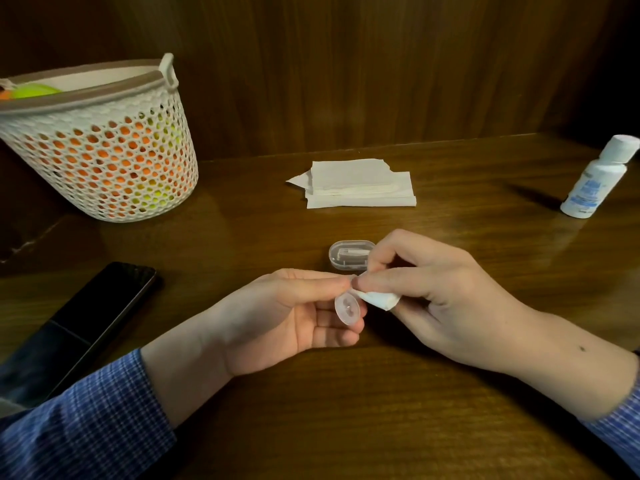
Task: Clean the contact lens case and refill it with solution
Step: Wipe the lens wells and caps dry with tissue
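— Both hands are busy: our left hand (277,306) pinches the small round lens case (349,309) between thumb and fingers, and our right hand (433,289) grips a wad of tissue (379,299) touching the case's rim.

— And around us?

— A clear plastic box (349,254) lies just beyond the hands at twelve o'clock, the tissue stack (360,183) farther at twelve. The solution bottle (599,178) stands at two o'clock, the perforated basket (104,147) at ten, a dark phone (104,306) at nine on the wooden table (346,410)
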The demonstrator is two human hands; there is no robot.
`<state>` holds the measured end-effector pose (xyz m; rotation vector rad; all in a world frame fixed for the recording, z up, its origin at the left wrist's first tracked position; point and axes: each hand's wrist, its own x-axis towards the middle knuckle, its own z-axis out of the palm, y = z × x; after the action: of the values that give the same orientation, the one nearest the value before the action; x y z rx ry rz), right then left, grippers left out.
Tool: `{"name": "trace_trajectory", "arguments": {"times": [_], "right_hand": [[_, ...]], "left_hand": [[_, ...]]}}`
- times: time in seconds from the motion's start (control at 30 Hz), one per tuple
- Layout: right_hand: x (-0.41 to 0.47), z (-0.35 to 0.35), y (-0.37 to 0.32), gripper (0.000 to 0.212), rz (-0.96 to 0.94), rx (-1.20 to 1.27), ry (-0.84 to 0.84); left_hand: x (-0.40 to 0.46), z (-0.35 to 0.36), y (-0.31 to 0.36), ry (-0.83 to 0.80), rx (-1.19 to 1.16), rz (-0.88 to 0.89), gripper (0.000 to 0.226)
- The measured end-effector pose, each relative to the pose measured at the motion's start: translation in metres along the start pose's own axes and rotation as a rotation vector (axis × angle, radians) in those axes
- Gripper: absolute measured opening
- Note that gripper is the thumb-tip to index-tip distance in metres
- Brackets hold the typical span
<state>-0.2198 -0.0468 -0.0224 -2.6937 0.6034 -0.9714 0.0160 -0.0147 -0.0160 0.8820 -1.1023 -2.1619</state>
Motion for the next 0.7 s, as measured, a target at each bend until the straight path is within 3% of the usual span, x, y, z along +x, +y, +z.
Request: {"name": "trace_trajectory", "arguments": {"times": [0.37, 0.6, 0.7], "right_hand": [[0.005, -0.005, -0.013, 0.020, 0.152, 0.053, -0.144], [0.005, -0.013, -0.010, 0.019, 0.334, 0.449, -0.248], [0.007, -0.018, -0.007, 0.030, 0.560, 0.796, -0.185]], "left_hand": [[-0.004, 0.003, -0.001, 0.056, 0.037, -0.014, 0.034], [-0.003, 0.004, 0.003, 0.036, 0.092, -0.069, 0.028], [-0.004, -0.001, 0.005, 0.021, -0.002, -0.083, 0.027]]}}
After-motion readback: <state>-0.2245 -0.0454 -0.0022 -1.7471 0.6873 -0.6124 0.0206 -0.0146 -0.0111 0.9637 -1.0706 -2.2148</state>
